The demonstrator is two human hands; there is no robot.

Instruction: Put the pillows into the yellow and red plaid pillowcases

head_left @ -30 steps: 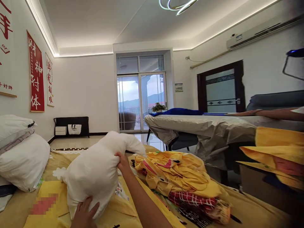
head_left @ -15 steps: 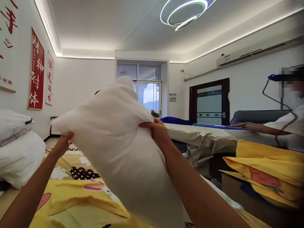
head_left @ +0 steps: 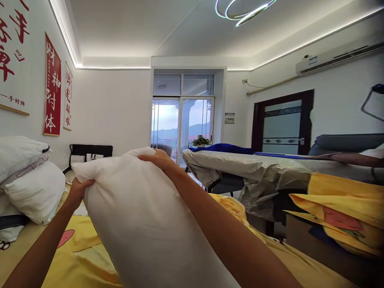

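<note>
Centrally, a plump white pillow (head_left: pixel 144 216) fills the near middle of the scene, raised and slanting above a bed, its far end higher and its near end running out of view at the bottom. The person's left hand (head_left: pixel 78 193) has its fingers closed on the pillow's far left corner; the right hand (head_left: pixel 159 159) grips the far right part of the same end with its fingers, the forearm lying across the right side. Beneath and to the left, yellow cloth (head_left: pixel 75 266) with a pink patch is spread on the bed. Farther left, white pillows (head_left: pixel 36 192) are piled up. Just right of the raised pillow, crumpled yellow fabric (head_left: pixel 229 205) shows partly. At the right stands a brown box (head_left: pixel 312 244) with yellow printed fabric (head_left: pixel 345 196) on top. Beyond it, a long table (head_left: pixel 219 162) under a wrinkled, shiny cover bears blue cloth (head_left: pixel 222 148), and another person's arm (head_left: pixel 354 158) reaches over it from the right. A green plant (head_left: pixel 201 141) sits near sliding glass doors (head_left: pixel 165 120) at the far wall, with mountains outside. Red-and-white scrolls (head_left: pixel 53 88) hang on the left wall.
</note>
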